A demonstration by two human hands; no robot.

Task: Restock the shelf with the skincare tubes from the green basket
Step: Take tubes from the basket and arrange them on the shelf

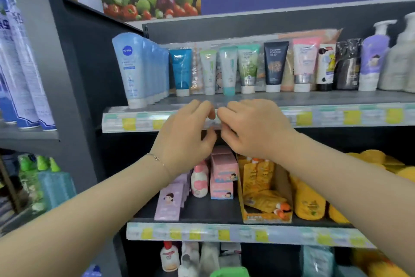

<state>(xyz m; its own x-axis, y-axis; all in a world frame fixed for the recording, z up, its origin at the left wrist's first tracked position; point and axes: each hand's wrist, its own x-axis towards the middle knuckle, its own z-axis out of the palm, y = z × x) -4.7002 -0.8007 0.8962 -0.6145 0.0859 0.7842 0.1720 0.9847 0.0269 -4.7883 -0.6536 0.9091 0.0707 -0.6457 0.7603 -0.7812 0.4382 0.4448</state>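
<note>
Skincare tubes [229, 70] standing in a row on the upper shelf [336, 97], both hands raised before its edge.

The tubes stand cap-down, long axis vertical, crimped ends up, labels facing out. They look light, soft-walled and slick, so the best hold is probably across the body just above the stiffer cap shoulder. Taller Nivea tubes [132, 68] flank them at the left. The left hand [186, 133] and right hand [253, 128] meet fingertip to fingertip at the price strip [303, 117], fingers curled. Whether they pinch anything cannot be told. A sliver of green basket [229, 272] shows below.
</note>
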